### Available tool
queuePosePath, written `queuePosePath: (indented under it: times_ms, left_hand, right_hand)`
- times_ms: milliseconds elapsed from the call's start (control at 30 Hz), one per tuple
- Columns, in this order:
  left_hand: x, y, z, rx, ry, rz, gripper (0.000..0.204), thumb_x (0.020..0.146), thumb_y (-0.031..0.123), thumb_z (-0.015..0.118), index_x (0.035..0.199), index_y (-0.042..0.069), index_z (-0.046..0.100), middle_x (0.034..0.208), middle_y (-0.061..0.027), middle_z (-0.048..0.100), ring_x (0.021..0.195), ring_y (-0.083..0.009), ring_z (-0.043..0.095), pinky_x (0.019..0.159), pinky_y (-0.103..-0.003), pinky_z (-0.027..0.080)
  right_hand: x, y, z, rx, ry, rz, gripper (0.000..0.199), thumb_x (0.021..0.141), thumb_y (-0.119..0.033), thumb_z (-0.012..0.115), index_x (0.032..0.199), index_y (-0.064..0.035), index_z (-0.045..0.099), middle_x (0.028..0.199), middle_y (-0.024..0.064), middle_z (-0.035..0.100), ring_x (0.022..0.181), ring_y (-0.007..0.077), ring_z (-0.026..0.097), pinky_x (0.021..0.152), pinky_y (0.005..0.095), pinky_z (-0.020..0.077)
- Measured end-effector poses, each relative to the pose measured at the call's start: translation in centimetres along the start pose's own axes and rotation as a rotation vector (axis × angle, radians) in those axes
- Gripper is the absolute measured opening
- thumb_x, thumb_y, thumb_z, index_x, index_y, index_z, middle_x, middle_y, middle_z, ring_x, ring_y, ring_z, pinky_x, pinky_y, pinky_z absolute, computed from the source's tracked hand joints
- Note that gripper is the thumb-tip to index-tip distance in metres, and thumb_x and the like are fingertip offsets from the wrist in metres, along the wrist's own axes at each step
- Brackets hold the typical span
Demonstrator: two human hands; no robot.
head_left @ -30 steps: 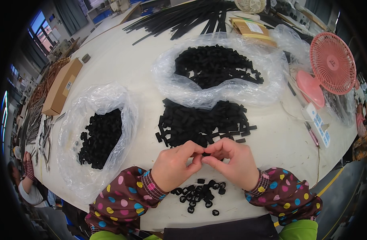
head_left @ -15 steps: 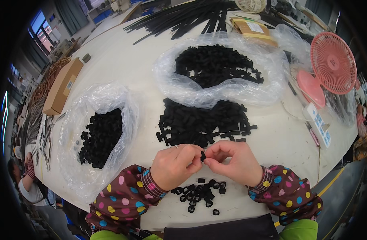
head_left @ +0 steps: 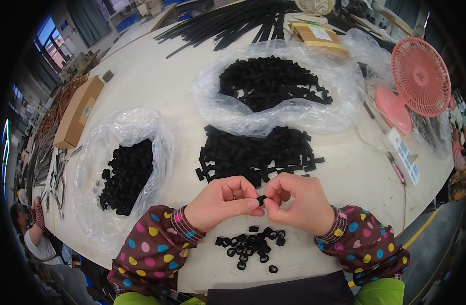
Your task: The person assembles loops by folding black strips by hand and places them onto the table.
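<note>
My left hand (head_left: 223, 202) and my right hand (head_left: 298, 202) meet over the white table (head_left: 156, 91), both pinching one small black rubber piece (head_left: 262, 200) between thumbs and fingertips. Just beyond the hands lies a loose heap of black pieces (head_left: 258, 152). Under my wrists, near the table's front edge, sits a small cluster of black ring-like parts (head_left: 250, 245). Both forearms wear dark sleeves with coloured dots.
A clear bag of black parts (head_left: 129, 173) lies at the left, a bigger one (head_left: 273, 86) at the back. A pink desk fan (head_left: 418, 76) stands at the right, a cardboard box (head_left: 78, 112) at the far left, long black strips (head_left: 233, 20) at the back. Another person (head_left: 32, 229) sits lower left.
My hands have stayed together at the same spot; the fingers shifted slightly on the small black piece. Nothing else on the table has moved.
</note>
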State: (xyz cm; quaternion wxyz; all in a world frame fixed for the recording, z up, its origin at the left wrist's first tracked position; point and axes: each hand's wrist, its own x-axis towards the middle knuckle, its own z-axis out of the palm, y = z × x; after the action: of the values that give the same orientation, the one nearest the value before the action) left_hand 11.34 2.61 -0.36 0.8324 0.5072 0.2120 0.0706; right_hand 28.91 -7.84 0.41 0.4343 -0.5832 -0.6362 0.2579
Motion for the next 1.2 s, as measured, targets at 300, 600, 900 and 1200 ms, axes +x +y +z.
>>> queuePosePath:
  times_ms: [300,600,900,1200]
  left_hand:
    - [-0.1,-1.1,2.0,0.636,0.320,0.479,0.014,0.077,0.000,0.064,0.088,-0.001,0.055,0.083,-0.0049,0.062,0.083,-0.0115,0.064,0.078,-0.024,0.051]
    - [-0.4,-0.1,1.3,0.735,0.198,0.374,0.012,0.076,0.001,0.064,0.084,0.001,0.055,0.078,-0.0039,0.064,0.078,-0.0124,0.065,0.072,-0.024,0.052]
    - [-0.2,-0.1,1.3,0.782,0.274,0.371,0.015,0.078,0.006,0.065,0.088,0.004,0.053,0.083,-0.0040,0.063,0.078,-0.0125,0.064,0.068,-0.025,0.051]
    - [-0.6,0.3,0.0,-0.179,-0.195,0.054,0.012,0.084,0.002,0.060,0.093,0.003,0.052,0.091,-0.0061,0.061,0.087,-0.0150,0.063,0.077,-0.026,0.050]
  right_hand:
    - [-0.1,0.1,0.8,-0.120,0.184,-0.154,0.012,0.073,-0.009,0.067,0.075,-0.0069,0.055,0.064,0.0013,0.059,0.054,0.0132,0.059,0.048,0.0249,0.0447]
    - [0.8,0.7,-1.7,0.308,-0.265,0.180,0.013,0.076,-0.010,0.066,0.083,-0.0010,0.060,0.077,0.0042,0.061,0.066,0.0089,0.058,0.055,0.0225,0.0469]
    - [0.2,0.1,0.2,-0.024,-0.049,-0.017,0.014,0.074,-0.009,0.066,0.082,-0.0031,0.056,0.081,0.0030,0.058,0.067,0.0099,0.058,0.054,0.0237,0.0462]
    - [0.0,-0.1,-0.2,0.986,-0.327,0.429,0.014,0.079,-0.008,0.062,0.089,-0.0027,0.054,0.080,-0.0014,0.056,0.068,0.0017,0.051,0.056,0.0163,0.0407]
